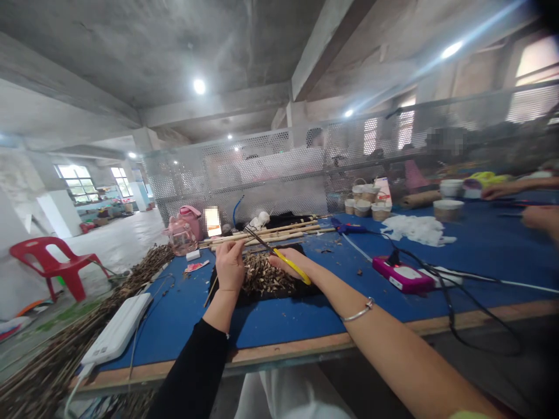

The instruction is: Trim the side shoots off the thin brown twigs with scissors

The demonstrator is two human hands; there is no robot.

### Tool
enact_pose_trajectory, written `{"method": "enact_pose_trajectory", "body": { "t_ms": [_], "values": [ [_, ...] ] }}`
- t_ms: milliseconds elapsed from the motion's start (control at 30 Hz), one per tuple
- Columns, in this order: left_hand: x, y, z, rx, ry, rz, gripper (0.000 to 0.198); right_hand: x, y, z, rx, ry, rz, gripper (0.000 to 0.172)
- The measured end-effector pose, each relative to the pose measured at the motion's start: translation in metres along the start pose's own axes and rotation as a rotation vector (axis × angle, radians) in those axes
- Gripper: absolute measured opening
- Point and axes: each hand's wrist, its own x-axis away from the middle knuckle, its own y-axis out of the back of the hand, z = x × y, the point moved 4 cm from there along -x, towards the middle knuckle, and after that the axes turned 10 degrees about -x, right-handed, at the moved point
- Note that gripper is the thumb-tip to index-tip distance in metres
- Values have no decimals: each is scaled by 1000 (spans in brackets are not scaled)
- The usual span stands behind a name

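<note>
My right hand (288,259) is closed around yellow-handled scissors (297,272), whose dark blades point up and to the left. Just left of it, my left hand (230,265) is pinched on a thin twig (211,291) that slants down below the fist. The blade tips are near my left fingertips; whether they touch the twig cannot be made out. Beneath both hands, a heap of short brown cut twig pieces (264,276) lies on a black cloth (255,298). Long pale sticks (279,234) lie just behind the heap.
On the blue table (345,291) are a purple power strip (404,276) with cables, a glue gun (349,227), white tissue (414,230) and small pots (362,208). A white power bank (117,326) and bundled twigs (109,297) are left. Another person's hands (541,218) work at right.
</note>
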Motion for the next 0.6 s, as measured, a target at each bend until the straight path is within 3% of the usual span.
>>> {"method": "enact_pose_trajectory", "body": {
  "t_ms": [467,600],
  "values": [
    [-1,-5,11,-75,-105,36,25,1,-1,-9,36,-37,100,65],
    [-2,-7,12,-111,-119,95,24,4,2,-8,47,-51,124,66]
  ]
}}
